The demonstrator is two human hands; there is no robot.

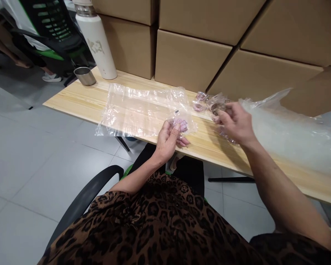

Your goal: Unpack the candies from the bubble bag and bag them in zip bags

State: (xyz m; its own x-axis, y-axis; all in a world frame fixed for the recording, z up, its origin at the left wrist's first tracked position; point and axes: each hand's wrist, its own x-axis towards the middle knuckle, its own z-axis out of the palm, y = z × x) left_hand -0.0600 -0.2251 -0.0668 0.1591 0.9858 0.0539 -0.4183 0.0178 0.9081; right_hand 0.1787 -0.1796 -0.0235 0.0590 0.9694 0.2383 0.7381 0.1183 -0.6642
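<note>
Head view: the left hand [169, 137] curls its fingers around a small pink disc in a clear wrapper [180, 124], pinned against the corner of a flat, crinkled plastic bag [143, 108] — likely to steady the slippery film. At three o'clock from it, the right hand [235, 123] pinches a darker wrapped disc [217, 107], fingertips closed on the wrapping. More wrapped discs [200, 102] lie at twelve o'clock on the pale wooden table [79, 99]. A large cloudy plastic sheet [292, 129] billows on the right.
</note>
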